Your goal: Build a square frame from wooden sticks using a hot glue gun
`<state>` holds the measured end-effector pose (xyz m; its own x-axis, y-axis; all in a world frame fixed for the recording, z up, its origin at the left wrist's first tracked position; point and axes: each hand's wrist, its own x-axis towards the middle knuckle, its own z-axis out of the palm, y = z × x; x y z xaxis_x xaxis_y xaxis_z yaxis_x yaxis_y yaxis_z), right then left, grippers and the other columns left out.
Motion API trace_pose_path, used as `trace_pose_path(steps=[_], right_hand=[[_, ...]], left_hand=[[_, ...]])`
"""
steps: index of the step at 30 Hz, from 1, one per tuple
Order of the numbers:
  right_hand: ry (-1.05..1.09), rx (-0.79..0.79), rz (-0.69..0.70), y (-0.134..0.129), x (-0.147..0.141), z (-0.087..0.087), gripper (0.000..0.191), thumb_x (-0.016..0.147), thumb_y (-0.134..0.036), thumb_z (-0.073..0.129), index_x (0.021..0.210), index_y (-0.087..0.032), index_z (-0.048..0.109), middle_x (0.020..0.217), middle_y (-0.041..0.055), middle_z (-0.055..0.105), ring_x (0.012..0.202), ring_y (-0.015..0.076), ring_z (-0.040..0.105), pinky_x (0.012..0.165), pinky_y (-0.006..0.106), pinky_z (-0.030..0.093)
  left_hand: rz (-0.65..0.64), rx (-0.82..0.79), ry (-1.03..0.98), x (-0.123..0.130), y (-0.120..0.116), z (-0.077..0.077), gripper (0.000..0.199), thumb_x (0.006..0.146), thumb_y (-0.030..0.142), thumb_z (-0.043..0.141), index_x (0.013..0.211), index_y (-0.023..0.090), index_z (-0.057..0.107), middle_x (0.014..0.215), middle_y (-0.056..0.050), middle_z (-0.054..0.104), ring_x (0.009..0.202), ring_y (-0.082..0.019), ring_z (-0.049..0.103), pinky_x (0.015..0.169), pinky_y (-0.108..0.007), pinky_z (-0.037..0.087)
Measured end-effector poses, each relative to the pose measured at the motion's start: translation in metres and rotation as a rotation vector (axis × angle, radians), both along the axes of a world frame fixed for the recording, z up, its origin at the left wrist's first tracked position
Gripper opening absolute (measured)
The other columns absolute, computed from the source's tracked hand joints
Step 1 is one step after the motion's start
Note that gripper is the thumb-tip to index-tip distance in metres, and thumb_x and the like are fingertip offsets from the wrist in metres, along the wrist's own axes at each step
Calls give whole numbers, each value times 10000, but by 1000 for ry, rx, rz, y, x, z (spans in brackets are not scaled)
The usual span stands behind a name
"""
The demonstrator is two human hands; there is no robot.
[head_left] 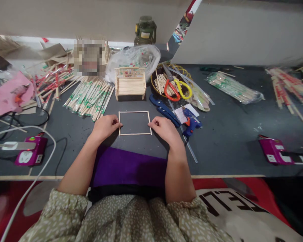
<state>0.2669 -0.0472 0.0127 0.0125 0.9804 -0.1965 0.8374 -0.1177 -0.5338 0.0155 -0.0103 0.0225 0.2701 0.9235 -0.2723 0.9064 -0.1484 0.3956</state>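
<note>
A thin rectangular frame of wooden sticks [134,112] lies flat on the dark table in front of me. My left hand [106,126] pinches its left side between thumb and fingers. On the opposite side, my right hand [164,127] is closed in a pinch on the right stick. Just behind the frame stands a small bench made of sticks [130,86], with a slatted seat and railed back. Beside my right hand lie a blue glue gun [190,126] and a dark blue hand tool [164,109]. A purple cloth [128,168] covers the table edge between my forearms.
Wrapped chopsticks [91,95] are heaped at left. Behind right, a wicker basket [187,71] holds short sticks and orange-and-yellow scissors [175,90]. A packet of chopsticks [233,88] lies farther right. Purple boxes [32,151] with cables sit at both sides; a green lantern [145,31] stands behind.
</note>
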Motion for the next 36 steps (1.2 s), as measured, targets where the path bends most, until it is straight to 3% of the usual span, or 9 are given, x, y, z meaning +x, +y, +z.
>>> trace_pose_path(steps=[17, 22, 25, 28, 36], right_hand=[[34, 36, -16, 0, 2, -4, 194, 839, -325, 613, 679, -218, 588, 677, 18, 630, 613, 161, 513, 593, 290, 322], [103, 208, -97, 4, -1, -4, 132, 870, -281, 553, 813, -216, 652, 772, 40, 653, 715, 186, 573, 678, 299, 409], [109, 340, -48, 8, -5, -9, 192, 889, -231, 518, 934, -211, 703, 904, 73, 651, 839, 208, 587, 800, 333, 447], [76, 373, 17, 12, -9, -16, 284, 905, -195, 495, 1047, -226, 739, 986, 103, 625, 960, 240, 574, 891, 384, 444], [-31, 386, 51, 15, -11, -27, 515, 869, -40, 400, 1160, -299, 737, 1099, 119, 556, 1035, 252, 500, 882, 409, 444]], left_hand=[[11, -5, -50, 1, -1, 0, 206, 853, 386, 627, 779, 195, 650, 758, -36, 686, 698, -179, 583, 595, -276, 318], [35, 44, -141, 0, -1, -1, 160, 819, 343, 670, 820, 198, 602, 810, -27, 671, 742, -172, 588, 614, -264, 358], [38, 74, -177, -1, -1, -2, 168, 801, 309, 695, 847, 193, 582, 898, -38, 654, 773, -169, 584, 645, -266, 386], [34, 81, -185, -2, -1, -2, 169, 799, 300, 699, 843, 190, 577, 922, -39, 634, 768, -165, 574, 652, -271, 391], [28, 88, -170, -2, -1, -3, 148, 800, 301, 693, 833, 196, 594, 906, -31, 617, 747, -160, 570, 643, -274, 391]])
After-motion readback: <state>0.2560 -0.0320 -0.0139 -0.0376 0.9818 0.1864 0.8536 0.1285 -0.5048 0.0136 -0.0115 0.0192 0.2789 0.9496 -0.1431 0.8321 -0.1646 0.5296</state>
